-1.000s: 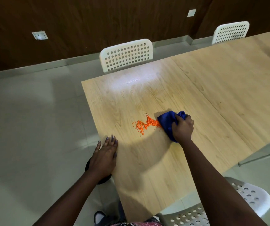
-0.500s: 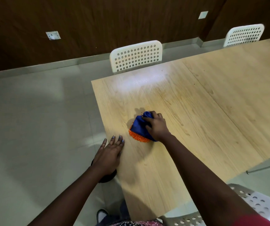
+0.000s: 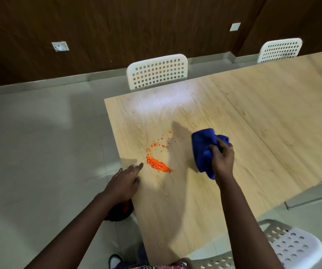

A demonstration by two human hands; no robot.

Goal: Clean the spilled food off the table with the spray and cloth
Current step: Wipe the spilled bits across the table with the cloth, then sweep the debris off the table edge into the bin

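A blue cloth was held bunched in the right hand, with the fingers and thumb curled around it. The cloth was positioned over the wooden table, to the right of the spill and apart from it; whether its lower edge touched the tabletop could not be determined.

The spilled food was recorded as small orange grains on the table near its left edge. A dense heap was noted at the near end of the spill, with thinner scattered grains trailing away towards the far side and slightly right.

The left hand was laid at the left edge of the table, fingers extended and fairly straight, nothing gripped. Its fingertips were pointed towards the heap and lay just beside it, not visibly in contact with the grains.

A dark round object was partly seen below the table edge, under the left wrist; it could not be identified. No spray bottle was located in view.

A white perforated chair was observed at the far side of the table, a second one further right against an adjoining table, and a third at the near right. A dark wood-panelled wall and a pale floor were noted.
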